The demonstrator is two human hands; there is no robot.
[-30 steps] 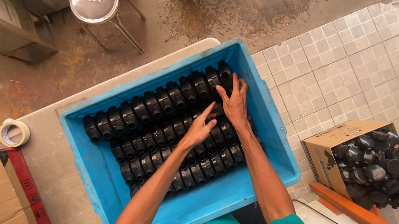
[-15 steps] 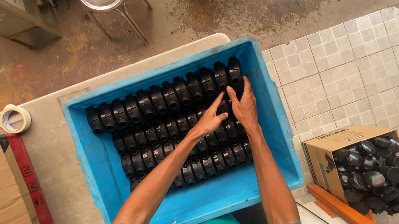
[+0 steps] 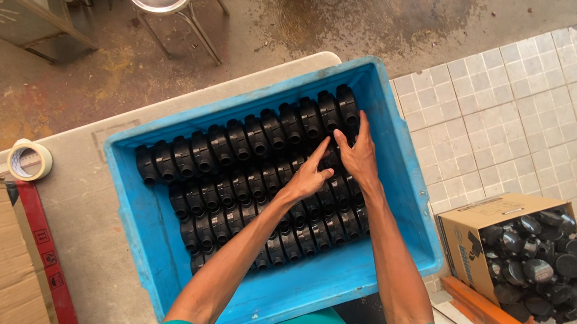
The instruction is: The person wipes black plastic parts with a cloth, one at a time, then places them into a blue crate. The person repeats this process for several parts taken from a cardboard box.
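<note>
Head view looks down on a blue rectangular plastic crate (image 3: 144, 240) packed with rows of black plastic pipe fittings (image 3: 242, 178). Both hands meet over the fittings at the crate's far right corner. The left hand (image 3: 310, 176) lies flat with fingers spread on the middle row, gripping nothing. The right hand (image 3: 360, 156) presses its fingers against a fitting beside the crate's right wall; whether it grasps one cannot be told. Pushing too hard there could likely tip neighbouring fittings and disturb the rows. A brown cardboard box of black round caps (image 3: 514, 251) sits right of the crate.
</note>
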